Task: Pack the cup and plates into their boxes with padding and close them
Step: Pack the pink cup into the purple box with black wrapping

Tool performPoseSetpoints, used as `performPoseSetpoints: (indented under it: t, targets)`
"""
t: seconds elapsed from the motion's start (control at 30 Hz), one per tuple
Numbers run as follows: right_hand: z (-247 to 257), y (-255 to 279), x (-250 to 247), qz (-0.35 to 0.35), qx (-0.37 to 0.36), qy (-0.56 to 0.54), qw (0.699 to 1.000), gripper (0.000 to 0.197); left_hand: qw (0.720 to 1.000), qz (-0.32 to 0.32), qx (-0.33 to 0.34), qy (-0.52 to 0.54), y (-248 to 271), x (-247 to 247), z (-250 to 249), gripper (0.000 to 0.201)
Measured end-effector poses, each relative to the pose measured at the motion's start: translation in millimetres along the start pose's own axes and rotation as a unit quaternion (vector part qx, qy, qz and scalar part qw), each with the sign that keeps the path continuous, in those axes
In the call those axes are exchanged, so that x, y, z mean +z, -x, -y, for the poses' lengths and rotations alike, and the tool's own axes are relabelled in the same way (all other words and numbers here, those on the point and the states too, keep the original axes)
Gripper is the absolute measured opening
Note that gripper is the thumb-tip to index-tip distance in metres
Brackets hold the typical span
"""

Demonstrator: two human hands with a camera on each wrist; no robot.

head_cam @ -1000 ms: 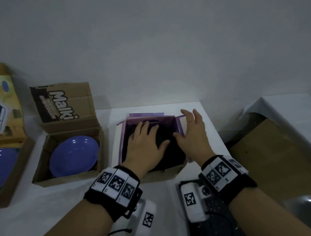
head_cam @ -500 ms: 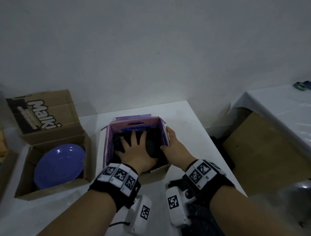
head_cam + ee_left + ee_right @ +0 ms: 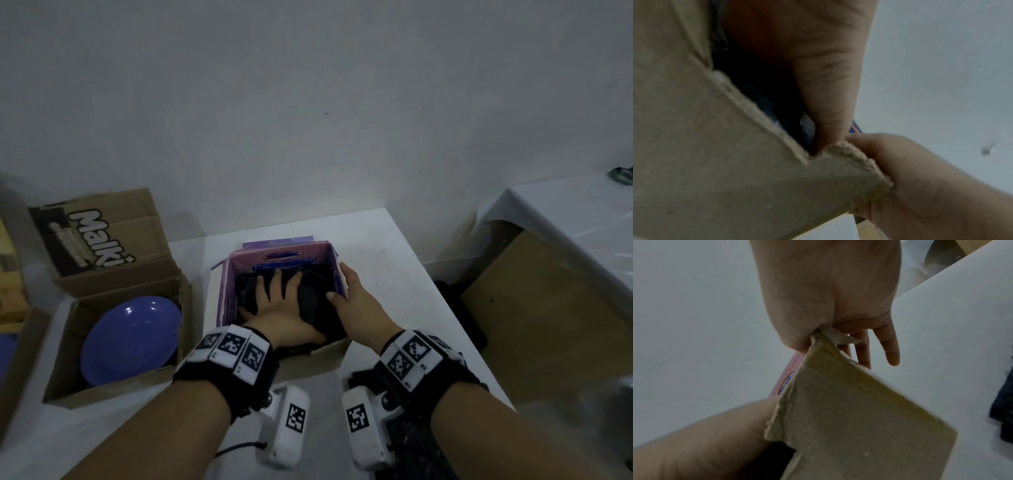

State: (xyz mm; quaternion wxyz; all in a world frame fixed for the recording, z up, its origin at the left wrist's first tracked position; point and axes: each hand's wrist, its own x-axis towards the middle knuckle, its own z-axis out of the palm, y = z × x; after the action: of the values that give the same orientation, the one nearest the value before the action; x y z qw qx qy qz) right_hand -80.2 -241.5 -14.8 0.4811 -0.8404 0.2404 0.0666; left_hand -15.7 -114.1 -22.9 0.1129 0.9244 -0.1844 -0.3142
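1. At nine o'clock on the white table (image 3: 383,236), a blue plate (image 3: 130,339) lies in an open brown cardboard box (image 3: 65,383), flaps up.
2. At centre, the left hand (image 3: 281,313) presses flat, fingers spread wide, on dark padding (image 3: 315,298) inside the purple-lined box (image 3: 284,265); the cup, if beneath, is hidden.
3. At three o'clock of that box, the right hand (image 3: 356,301) clasps its right wall, thumb inside, fingers straight outside.
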Motion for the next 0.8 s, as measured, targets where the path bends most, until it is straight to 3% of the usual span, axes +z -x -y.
performPoseSetpoints:
  t: [0.2,0.33,0.5,0.7,0.8]
  targets:
    - [-1,-1,1,-0.001,-0.001,-0.007,1.000,0.061,0.997,-0.073,0.015,-0.016,5,15,-1,0.115]
    - [-1,0,0,-0.004,-0.005,-0.003,1.000,0.060,1.000,0.010,-0.008,0.022,11,-6,1,0.120]
    - [-2,-2,2,-0.007,-0.007,-0.007,1.000,0.058,0.995,0.061,0.031,-0.068,30,-38,16,0.096]
    - [0,-1,1,-0.008,-0.005,-0.015,1.000,0.057,0.995,-0.030,0.048,-0.076,29,-12,21,0.112]
    - [-1,-1,1,-0.009,-0.008,-0.017,1.000,0.057,0.995,-0.031,0.038,-0.082,31,-10,22,0.117]
